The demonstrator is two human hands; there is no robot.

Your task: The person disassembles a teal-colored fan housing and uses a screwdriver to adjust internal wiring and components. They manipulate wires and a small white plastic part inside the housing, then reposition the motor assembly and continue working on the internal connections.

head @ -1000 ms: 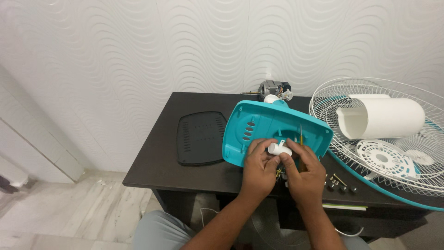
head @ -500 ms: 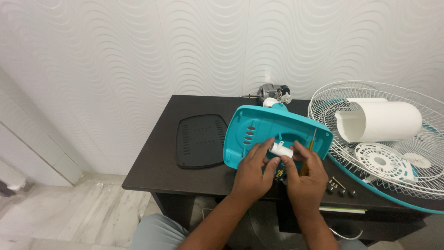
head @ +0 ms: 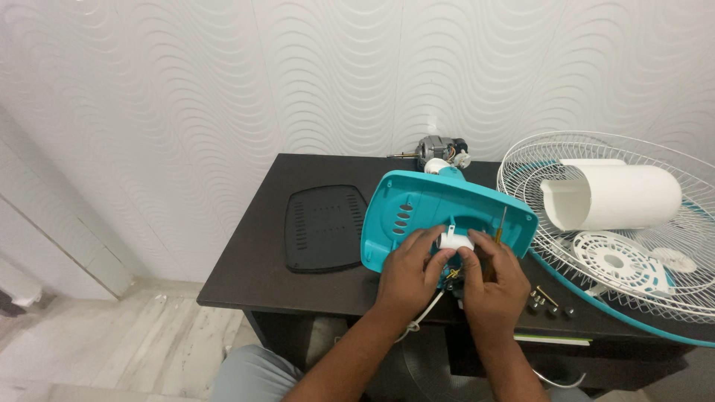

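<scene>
shifted little since before: left hand [head: 408, 269] pinching white part [head: 454, 241] against teal housing [head: 417, 212], right hand [head: 493, 277] gripping screwdriver [head: 497, 231], seemingly mid-fitting.

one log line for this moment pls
left hand: on small white plastic part | right hand: holds thin screwdriver | teal plastic fan housing: on dark table

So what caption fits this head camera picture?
Both hands, left and right, hold a small white part against a teal fan housing.
</scene>
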